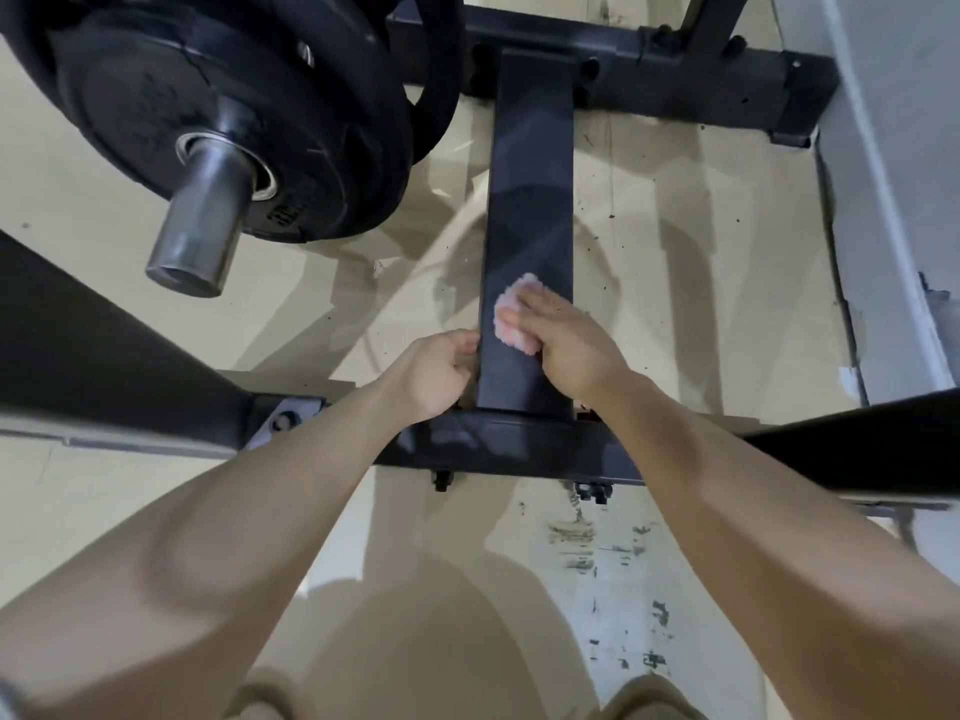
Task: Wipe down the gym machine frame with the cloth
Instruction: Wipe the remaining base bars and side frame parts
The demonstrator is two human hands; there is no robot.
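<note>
Right hand (561, 343) lies on top of the black frame beam (530, 200), its fingers curled over a bunched pale pink cloth (511, 317) and holding it down against the beam's upper face. Just beside it, the left hand (434, 374) grips the beam's left edge, fingers bent round the side. Up and to the left of both hands hangs a stack of black weight plates (218, 111) on a steel sleeve (200, 220), well apart from the hands and not over the beam. Directly below the hands the beam meets a black crossbar (498, 449) with bolts (441, 480) under it; beyond the hands, at the beam's far end, sits another crossbar (649, 59). To the right stands a pale wall (893, 200). Beige floor (675, 226) shows on both sides. Long axis of the beam runs straight away from the person, from near crossbar to far crossbar, lying flat.
</note>
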